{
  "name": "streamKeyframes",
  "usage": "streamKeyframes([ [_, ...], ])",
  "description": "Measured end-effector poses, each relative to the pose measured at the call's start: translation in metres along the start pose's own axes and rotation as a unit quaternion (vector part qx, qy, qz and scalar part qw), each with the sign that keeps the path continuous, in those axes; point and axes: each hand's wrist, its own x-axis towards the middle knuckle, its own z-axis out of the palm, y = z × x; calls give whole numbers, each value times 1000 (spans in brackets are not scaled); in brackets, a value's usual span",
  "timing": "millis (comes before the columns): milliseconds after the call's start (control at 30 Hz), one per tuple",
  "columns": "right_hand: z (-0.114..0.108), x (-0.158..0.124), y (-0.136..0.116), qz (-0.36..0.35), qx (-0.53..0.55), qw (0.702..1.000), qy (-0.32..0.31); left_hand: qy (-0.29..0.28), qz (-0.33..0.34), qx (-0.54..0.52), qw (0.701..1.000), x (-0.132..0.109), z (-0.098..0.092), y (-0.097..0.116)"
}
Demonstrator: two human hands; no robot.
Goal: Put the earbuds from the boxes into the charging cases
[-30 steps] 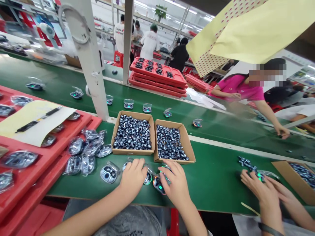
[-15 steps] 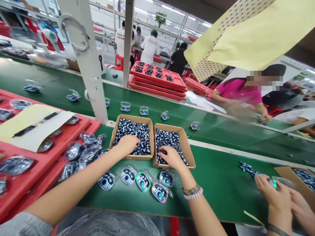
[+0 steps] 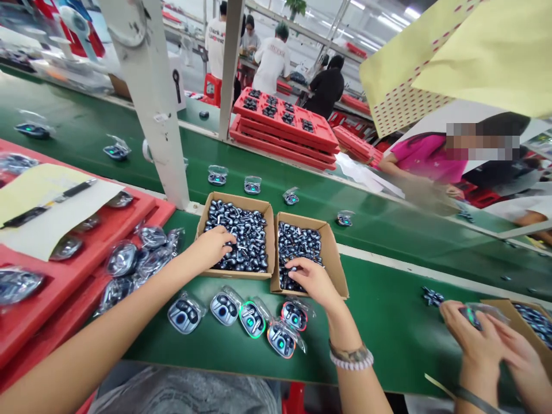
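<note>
Two cardboard boxes stand side by side, full of dark, shiny earbuds (image 3: pixel 245 230). My left hand (image 3: pixel 213 248) reaches over the near left side of the left box (image 3: pixel 241 275), its fingers curled among the earbuds. Over the front of the right box (image 3: pixel 336 253), my right hand (image 3: pixel 313 279) has its fingers bent down onto the earbuds (image 3: pixel 299 241). Whether either hand has a bud between its fingertips is too small to make out. Several open earbud charging cases with clear lids lie before the boxes, including one lit green (image 3: pixel 252 319) and one lit red (image 3: pixel 294 315).
Left are red trays (image 3: pixel 142 224) and bagged cases (image 3: pixel 123 259). Behind the boxes, open cases (image 3: pixel 252 184) sit on a green belt (image 3: pixel 198 149) beside a white post (image 3: pixel 150 103). At right, a co-worker's hands (image 3: pixel 478 339) hold a case near another box (image 3: pixel 521 339).
My left hand has shifted toward the left side of its box. My right hand stays over its box. The upper right case now glows red round its rim. The view has shifted slightly.
</note>
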Motion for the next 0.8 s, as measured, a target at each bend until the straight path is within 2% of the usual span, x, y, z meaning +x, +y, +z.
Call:
streamKeyframes([
  [100,-2,-13,-21,11,107,994,20,26,-9,-19,999,0,-1,-5],
  [200,0,-29,-50,7,247,968,34,46,-19,-29,998,0,-2,-6],
  [333,10,-47,-81,-24,298,954,34,65,-28,-42,997,-3,-1,-6],
  [500,23,-52,-100,-23,325,946,-3,94,-78,-155,980,-13,-2,-6],
  [633,23,-46,-109,-25,306,951,13,91,-130,-256,953,-22,-8,-1],
  [733,23,-43,-110,-23,232,972,13,85,-115,-331,933,-33,-18,5],
  [800,28,-43,-108,-49,131,990,1,83,-96,-370,920,-45,-23,9],
])
